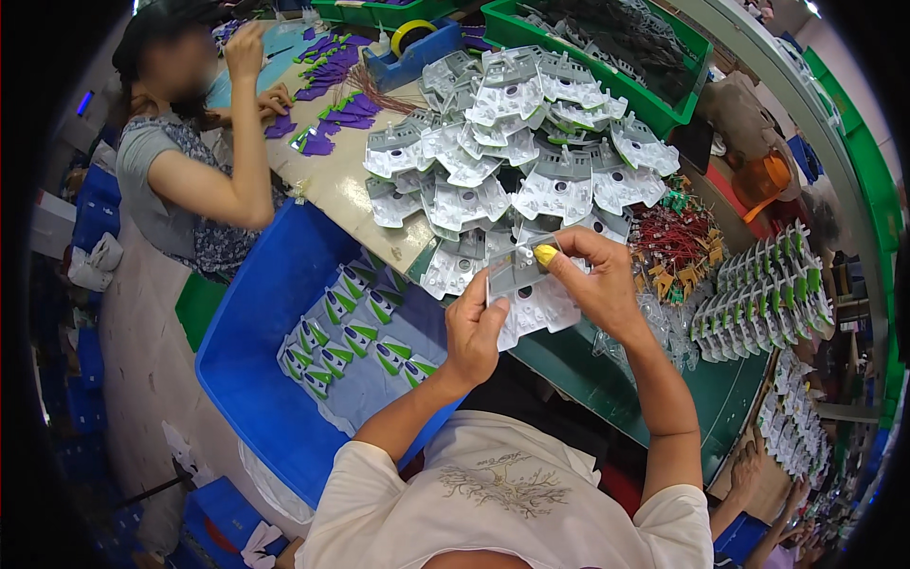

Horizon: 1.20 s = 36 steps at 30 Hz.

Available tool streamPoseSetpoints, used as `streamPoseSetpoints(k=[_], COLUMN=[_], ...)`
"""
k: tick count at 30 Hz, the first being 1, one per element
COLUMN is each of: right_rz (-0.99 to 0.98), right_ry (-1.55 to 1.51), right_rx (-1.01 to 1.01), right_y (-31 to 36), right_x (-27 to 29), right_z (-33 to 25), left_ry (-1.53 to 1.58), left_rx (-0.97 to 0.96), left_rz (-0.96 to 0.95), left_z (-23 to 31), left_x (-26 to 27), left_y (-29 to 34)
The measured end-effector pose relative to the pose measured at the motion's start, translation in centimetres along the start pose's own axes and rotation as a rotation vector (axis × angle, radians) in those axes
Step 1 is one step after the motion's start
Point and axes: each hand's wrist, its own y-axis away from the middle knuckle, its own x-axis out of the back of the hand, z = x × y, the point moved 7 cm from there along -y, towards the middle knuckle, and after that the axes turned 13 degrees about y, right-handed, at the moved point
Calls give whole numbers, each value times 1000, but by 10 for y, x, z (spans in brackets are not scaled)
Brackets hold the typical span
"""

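Observation:
Between both hands I hold a white and grey moulded plastic shell (pixel 538 311), its ribbed inner side facing up. My left hand (pixel 472 334) is closed on its left edge, the thumb lying on top. At the upper right edge my right hand (pixel 599 283) grips it, with a yellow cover (pixel 545 254) on the thumb tip. Just beyond my hands rises a heap of similar plastic shells (pixel 512 100), many overlapping. To the right of my right hand lies a tangle of red wires with small connectors (pixel 675 232).
A blue bin (pixel 248 284) at left holds several green and white plastic parts. Stacked shells (pixel 763 294) stand at right. Behind the heap are a green crate (pixel 697 90) of dark parts and a blue tape dispenser (pixel 412 66). A co-worker (pixel 204 180) handles purple pieces at upper left.

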Motion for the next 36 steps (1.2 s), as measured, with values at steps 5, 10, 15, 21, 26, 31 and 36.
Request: streamPoseSetpoints(k=[5, 10, 15, 21, 26, 31, 36], right_rz=[-90, 354, 260, 310, -196, 25, 506], right_ry=[-199, 73, 449, 1009, 1170, 1075, 674], right_rx=[-100, 50, -7, -21, -289, -337, -297], right_y=[-8, -80, -214, -291, -322, -293, -263], right_x=[-8, 74, 121, 174, 141, 161, 186], right_z=[11, 7, 40, 110, 218, 192, 129], left_ry=[-75, 91, 73, -4, -180, -244, -353], left_rx=[-8, 56, 134, 32, 142, 748, 1090], left_rz=[-73, -111, -145, 161, 462, 548, 583], left_z=[8, 3, -9, -8, -38, -185, -297], left_x=[-1, 4, 5, 67, 174, 328, 350], left_y=[-9, -11, -11, -3, 41, 131, 220])
